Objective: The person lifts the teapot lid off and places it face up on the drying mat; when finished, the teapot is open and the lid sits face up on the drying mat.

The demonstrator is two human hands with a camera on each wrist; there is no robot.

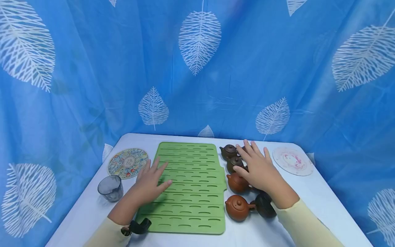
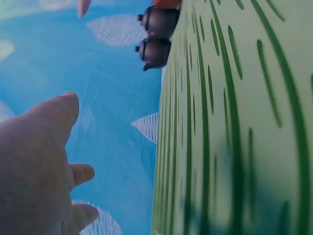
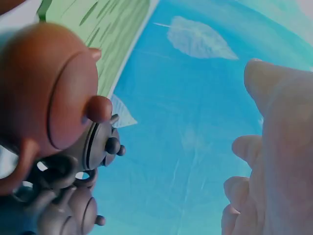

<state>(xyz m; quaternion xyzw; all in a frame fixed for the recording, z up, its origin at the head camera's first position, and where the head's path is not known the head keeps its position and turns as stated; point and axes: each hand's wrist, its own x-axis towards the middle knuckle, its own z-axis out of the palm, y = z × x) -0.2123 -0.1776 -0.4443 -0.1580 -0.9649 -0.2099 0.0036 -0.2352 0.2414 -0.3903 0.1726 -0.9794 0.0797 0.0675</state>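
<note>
My left hand (image 1: 149, 183) hovers over the left part of a green slotted mat (image 1: 191, 178), fingers spread and holding nothing. The left wrist view shows a gap between that hand (image 2: 36, 161) and the mat (image 2: 264, 147). Above a group of small clay teapots, my right hand (image 1: 260, 171) is spread with nothing in it. Two dark brown teapots (image 1: 234, 164) stand behind two reddish-brown ones (image 1: 238, 208), and a black teapot (image 1: 264, 206) sits beside the front one. Part of the group is hidden under the right hand. In the right wrist view a reddish-brown teapot (image 3: 44, 93) appears close up.
A grey glass cup (image 1: 111, 188) stands at the table's left edge. Behind it lies a colourful round coaster (image 1: 128, 163); a white-and-pink round coaster (image 1: 292, 161) lies at the back right. A blue leaf-patterned curtain (image 1: 228, 75) hangs behind the white table (image 1: 213, 240).
</note>
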